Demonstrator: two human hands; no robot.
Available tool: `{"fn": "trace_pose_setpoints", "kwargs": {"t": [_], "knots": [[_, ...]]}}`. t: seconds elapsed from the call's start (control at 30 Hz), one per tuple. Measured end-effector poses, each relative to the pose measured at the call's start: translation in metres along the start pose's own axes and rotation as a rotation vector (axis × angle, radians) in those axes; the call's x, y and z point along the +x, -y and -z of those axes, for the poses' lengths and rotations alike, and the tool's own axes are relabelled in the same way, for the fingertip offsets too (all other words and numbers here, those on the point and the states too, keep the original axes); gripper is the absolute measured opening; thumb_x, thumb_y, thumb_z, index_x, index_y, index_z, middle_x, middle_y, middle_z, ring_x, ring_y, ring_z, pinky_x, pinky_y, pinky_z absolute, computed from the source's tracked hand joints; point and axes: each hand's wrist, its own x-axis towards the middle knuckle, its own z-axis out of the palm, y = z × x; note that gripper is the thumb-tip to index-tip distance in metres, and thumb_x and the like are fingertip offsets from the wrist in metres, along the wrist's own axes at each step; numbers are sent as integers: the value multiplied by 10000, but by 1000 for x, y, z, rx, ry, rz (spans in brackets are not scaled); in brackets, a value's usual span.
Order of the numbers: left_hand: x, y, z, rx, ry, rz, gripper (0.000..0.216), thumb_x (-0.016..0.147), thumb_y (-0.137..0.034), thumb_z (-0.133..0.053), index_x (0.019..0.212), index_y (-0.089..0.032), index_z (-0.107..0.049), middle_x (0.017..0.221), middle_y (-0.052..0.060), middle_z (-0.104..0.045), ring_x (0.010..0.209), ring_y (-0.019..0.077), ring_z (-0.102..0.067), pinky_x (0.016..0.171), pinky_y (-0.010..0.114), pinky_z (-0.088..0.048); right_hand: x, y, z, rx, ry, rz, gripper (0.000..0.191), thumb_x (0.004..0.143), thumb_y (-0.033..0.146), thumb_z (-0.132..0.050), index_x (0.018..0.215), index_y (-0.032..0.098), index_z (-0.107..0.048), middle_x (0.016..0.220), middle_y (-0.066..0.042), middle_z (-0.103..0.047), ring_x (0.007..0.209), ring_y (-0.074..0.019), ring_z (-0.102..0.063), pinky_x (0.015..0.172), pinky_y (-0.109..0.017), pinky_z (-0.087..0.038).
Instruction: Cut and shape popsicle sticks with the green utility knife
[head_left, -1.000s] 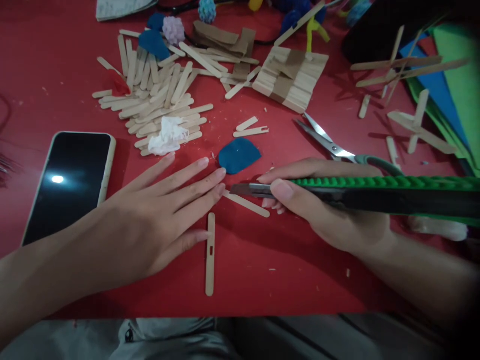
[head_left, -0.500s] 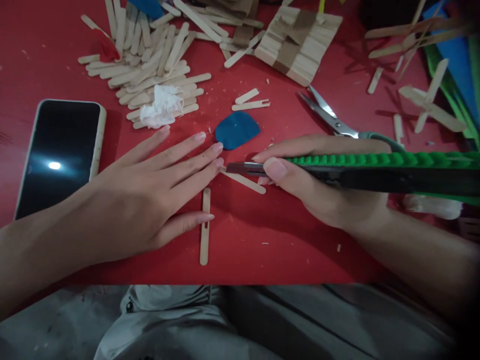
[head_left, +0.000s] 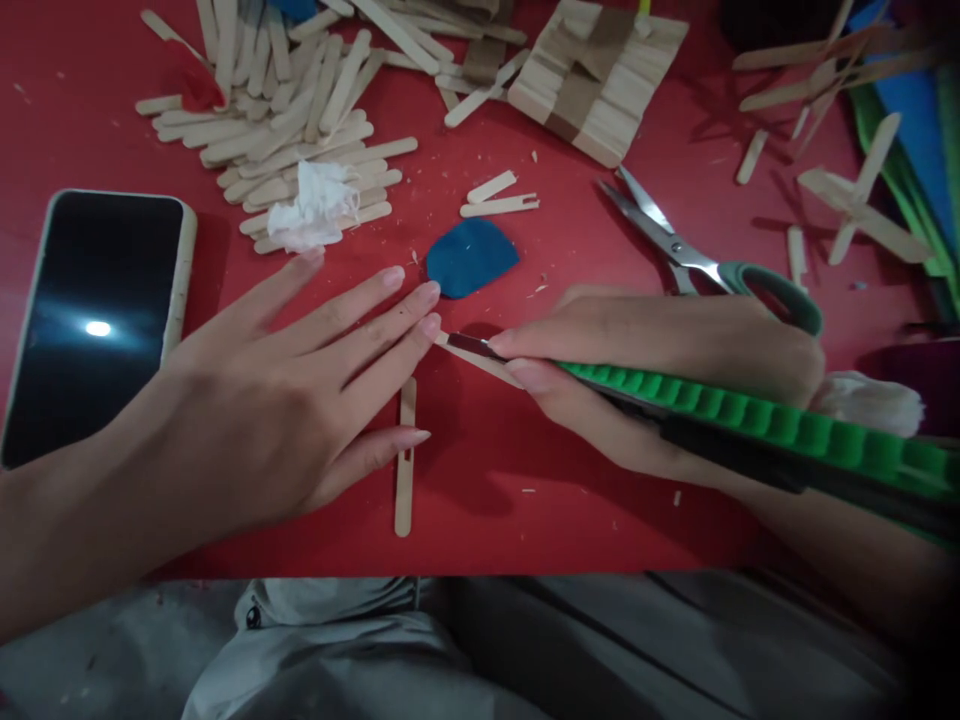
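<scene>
My left hand [head_left: 315,370] lies flat with its fingers spread, a fingertip on the left end of a wooden popsicle stick [head_left: 484,366]. My right hand [head_left: 637,370] grips a green and black utility knife [head_left: 750,410] close to its blade. The blade rests along that stick, just right of my left fingertips. A second popsicle stick [head_left: 404,495], with a small slot cut in it, lies upright in view under my left thumb. Above my fingers sits a blue cut-out piece [head_left: 472,258].
A phone [head_left: 97,310] lies at the left. Many loose popsicle sticks [head_left: 300,110] with crumpled white tissue [head_left: 315,205] are heaped behind my left hand. Scissors [head_left: 675,240] lie behind my right hand, with a taped stick bundle [head_left: 592,80] farther back and a stick cross [head_left: 855,205] at right.
The knife has swung round, its handle now lower at the right and its blade lying along the stick. My right hand has turned over it. My left hand stays nearly in place.
</scene>
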Motion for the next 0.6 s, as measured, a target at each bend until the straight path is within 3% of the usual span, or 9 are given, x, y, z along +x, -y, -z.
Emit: {"fn": "trace_pose_setpoints", "kwargs": {"t": [0.27,0.6], "knots": [[1,2,2,63,3,-44,532,1033,-403,-459,1536,-229,-461,1581,76,-458,1409,339,-520,1233,578,-337,1,-5,5,-17,39,85,152,976,208,-568,975,213,-720,754,22,-746,687,-122,-694,609,-222,-524],[3,-3,2,63,-4,-12,516,1028,-398,-457,1518,-239,-491,1552,74,-506,1375,334,-559,1215,584,-370,0,-8,7,-30,21,151,110,972,186,-602,1000,218,-703,837,23,-777,705,-98,-709,686,-196,-577]]}}
